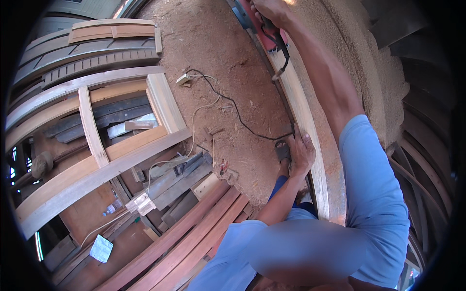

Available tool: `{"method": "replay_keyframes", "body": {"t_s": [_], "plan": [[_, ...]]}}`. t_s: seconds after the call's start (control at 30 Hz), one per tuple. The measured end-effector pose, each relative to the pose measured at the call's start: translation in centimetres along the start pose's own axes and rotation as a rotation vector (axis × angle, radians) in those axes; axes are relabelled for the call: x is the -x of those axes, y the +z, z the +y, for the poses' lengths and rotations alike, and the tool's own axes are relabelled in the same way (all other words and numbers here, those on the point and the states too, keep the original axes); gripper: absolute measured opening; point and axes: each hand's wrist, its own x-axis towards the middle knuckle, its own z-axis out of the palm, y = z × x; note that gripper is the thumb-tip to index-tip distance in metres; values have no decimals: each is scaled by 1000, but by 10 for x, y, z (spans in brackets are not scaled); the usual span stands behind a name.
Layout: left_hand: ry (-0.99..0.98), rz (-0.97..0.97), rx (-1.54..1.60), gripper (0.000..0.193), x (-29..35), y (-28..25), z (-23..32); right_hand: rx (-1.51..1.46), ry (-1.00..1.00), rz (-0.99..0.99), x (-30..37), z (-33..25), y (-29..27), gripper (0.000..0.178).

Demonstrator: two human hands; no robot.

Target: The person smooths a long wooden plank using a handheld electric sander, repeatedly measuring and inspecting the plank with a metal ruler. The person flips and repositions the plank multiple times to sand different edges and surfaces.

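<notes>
A long pale wooden plank (305, 112) runs from close to my body away to the top of the view. Its far part carries a red electric planer (272, 39) with a blue part on its left side. My right hand (273, 10) is closed round the planer's handle, partly cut off by the upper edge. Nearer to me, my left hand (302, 154) grips the plank, fingers bent over its edge. A black power cord (238, 110) crosses the ground and reaches the plank beside my left hand.
Wood shavings (383, 87) heap up right of the plank. On the left lie a wooden frame (94, 127), stacked boards (114, 33) and reddish planks (194, 230). A white socket block (183, 79) sits on the earth floor (213, 58), and a paper sheet (101, 249) lies lower left.
</notes>
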Motion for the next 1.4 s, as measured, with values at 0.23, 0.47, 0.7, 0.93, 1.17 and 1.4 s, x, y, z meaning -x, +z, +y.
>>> {"method": "replay_keyframes", "body": {"t_s": [0.23, 0.47, 0.7, 0.93, 1.17, 1.4], "plan": [[-189, -24, 283, 61, 1, -6, 11, 32, -71, -3, 80, 85, -20, 50], [-325, -127, 396, 63, 47, -51, -138, 213, 212, -127, 402, 146, -90, 61], [-518, -97, -72, 64, 145, -149, -221, 102, 221, -45, 509, 166, -91, 64], [-512, -83, -66, 63, 144, -158, -216, 226, 60, 47, 335, 128, -52, 53], [-149, -216, -98, 51, 107, -130, -209, -74, -44, 17, 262, 86, -62, 52], [56, -170, 70, 53, 87, -106, -105, -171, -52, 89, 441, 102, -141, 45]]}}
